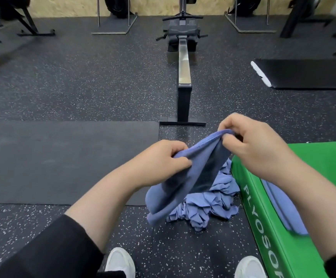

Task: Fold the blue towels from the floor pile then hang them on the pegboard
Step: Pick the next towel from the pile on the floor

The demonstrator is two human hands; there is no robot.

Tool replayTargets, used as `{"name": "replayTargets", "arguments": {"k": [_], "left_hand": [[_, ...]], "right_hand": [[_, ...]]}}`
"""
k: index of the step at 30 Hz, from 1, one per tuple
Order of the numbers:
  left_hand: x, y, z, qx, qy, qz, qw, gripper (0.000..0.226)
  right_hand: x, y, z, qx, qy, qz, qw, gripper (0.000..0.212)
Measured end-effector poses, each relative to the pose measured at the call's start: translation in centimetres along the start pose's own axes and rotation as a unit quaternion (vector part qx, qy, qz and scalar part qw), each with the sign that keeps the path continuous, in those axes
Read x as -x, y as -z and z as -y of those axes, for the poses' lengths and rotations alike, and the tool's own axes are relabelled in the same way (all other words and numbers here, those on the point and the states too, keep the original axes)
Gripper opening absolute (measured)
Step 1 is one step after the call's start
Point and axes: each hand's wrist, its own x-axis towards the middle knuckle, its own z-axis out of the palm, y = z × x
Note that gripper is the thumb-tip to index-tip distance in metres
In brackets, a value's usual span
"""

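Both forearms partly cut off by frame bottom; black sleeves pushed up. Left hand (163, 157) & right hand (251, 141) each pinch top edge of a soft blue cloth towel (185, 177), hanging limp over crumpled blue towel pile (209, 205) on speckled rubber floor (62, 93). Another blue towel (283, 207) lies flat on green padded plyo box (263, 227), half hidden by right arm.

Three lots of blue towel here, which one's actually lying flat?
The towel on the green plyo box, at right. The held towel hangs bunched from both hands; the floor pile is crumpled.
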Motion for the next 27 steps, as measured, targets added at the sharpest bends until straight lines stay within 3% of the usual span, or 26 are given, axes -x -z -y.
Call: {"name": "replayTargets", "arguments": {"k": [4,10,17,24,27], "left_hand": [[0.9,0.7,1.4,-0.090,0.041,0.001,0.995,0.021],[2.0,1.0,2.7,-0.151,0.050,-0.038,0.987,0.025],[3.0,1.1,2.2,-0.077,0.021,-0.109,0.991,0.050],[2.7,0.9,2.1,-0.068,0.036,-0.066,0.995,0.039],[2.4,0.6,2.2,-0.012,0.049,-0.035,0.998,0.032]], "right_hand": [[0.3,0.2,-0.4,0.019,-0.022,-0.042,0.999,0.018],[0.5,-0.1,-1.1,0.029,-0.046,-0.042,0.998,0.023],[0.7,-0.9,-2.0,-0.013,-0.047,-0.044,0.998,0.023],[0.9,-1.3,-1.3,-0.041,-0.035,-0.060,0.997,0.024],[0.9,-1.2,-0.6,-0.062,-0.020,-0.068,0.996,0.024]]}}
